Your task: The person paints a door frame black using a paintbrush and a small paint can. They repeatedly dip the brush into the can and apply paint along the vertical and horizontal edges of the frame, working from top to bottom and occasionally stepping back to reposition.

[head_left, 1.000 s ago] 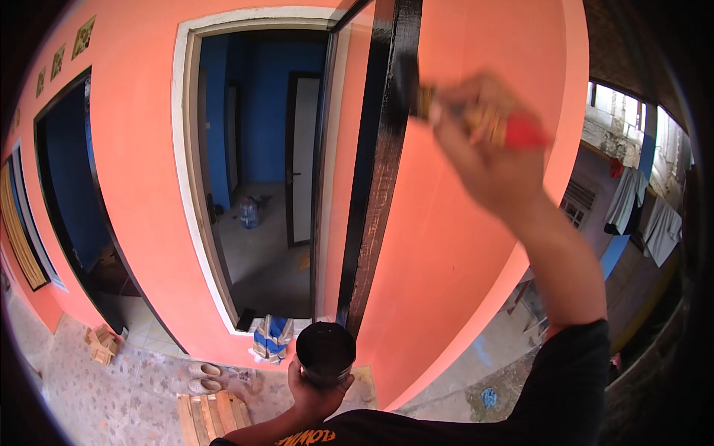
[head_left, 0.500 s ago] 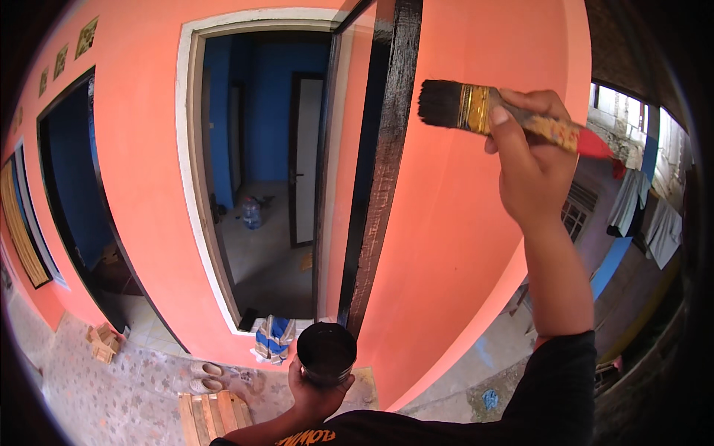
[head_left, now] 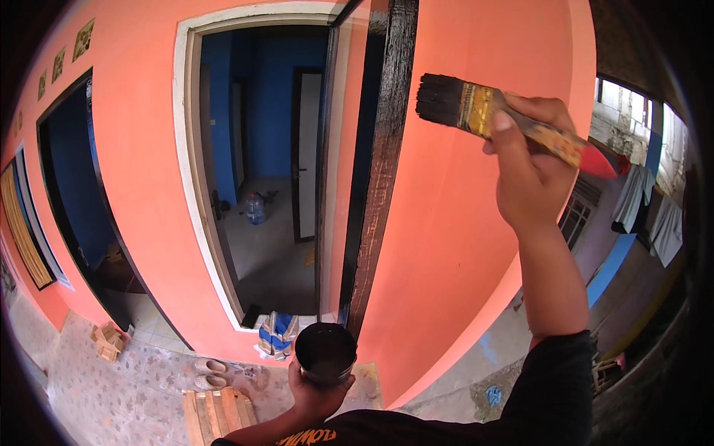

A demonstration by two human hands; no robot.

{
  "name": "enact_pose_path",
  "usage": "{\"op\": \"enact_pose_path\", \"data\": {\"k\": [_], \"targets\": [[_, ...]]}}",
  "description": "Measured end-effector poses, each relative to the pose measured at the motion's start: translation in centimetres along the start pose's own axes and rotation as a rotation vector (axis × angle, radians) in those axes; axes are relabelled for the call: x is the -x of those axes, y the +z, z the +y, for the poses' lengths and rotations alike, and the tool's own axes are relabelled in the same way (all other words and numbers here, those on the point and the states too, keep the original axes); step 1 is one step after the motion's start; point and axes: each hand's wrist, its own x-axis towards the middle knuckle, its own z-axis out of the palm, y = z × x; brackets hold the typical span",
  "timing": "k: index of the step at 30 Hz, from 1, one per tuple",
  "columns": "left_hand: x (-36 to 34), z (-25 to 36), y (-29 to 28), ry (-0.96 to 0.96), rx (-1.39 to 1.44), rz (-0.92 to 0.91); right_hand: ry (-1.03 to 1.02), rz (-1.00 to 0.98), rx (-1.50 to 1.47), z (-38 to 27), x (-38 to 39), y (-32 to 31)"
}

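My right hand (head_left: 532, 160) is closed round a paintbrush (head_left: 476, 108) with dark, paint-loaded bristles and a red-tipped handle. Its bristles point left, and a small gap seems to part them from the edge of the open window frame (head_left: 390, 111). Dark wet paint shines on the upper part of that edge; lower down it looks brown and streaky. Low in the view, my left hand (head_left: 320, 390) grips a paint can (head_left: 326, 353) from beneath, its inside dark. The can is close to the foot of the frame.
Salmon-coloured wall (head_left: 461, 245) surrounds the white-edged opening. A blue-and-white packet (head_left: 277, 334) lies on the sill beside a dark object (head_left: 251, 315). Below are sandals (head_left: 211, 372), a wooden stool-like piece (head_left: 219, 416) and wood scraps (head_left: 108, 342). Laundry (head_left: 634, 197) hangs at right.
The paintbrush has tilted slightly, its bristles a little higher and its handle end lower. My left hand keeps the can in nearly the same place. The view has shifted slightly.
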Motion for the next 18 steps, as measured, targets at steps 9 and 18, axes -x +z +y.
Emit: {"op": "enact_pose_path", "data": {"k": [9,18], "targets": [[-0.2,0.0,0.3,0.011,-0.007,0.018,-0.245,0.075,0.025,0.2,-3.0,-0.2],[-0.1,-0.1,0.3,0.004,0.009,-0.012,-0.359,-0.195,0.42,-1.2,-1.5,1.7]]}}
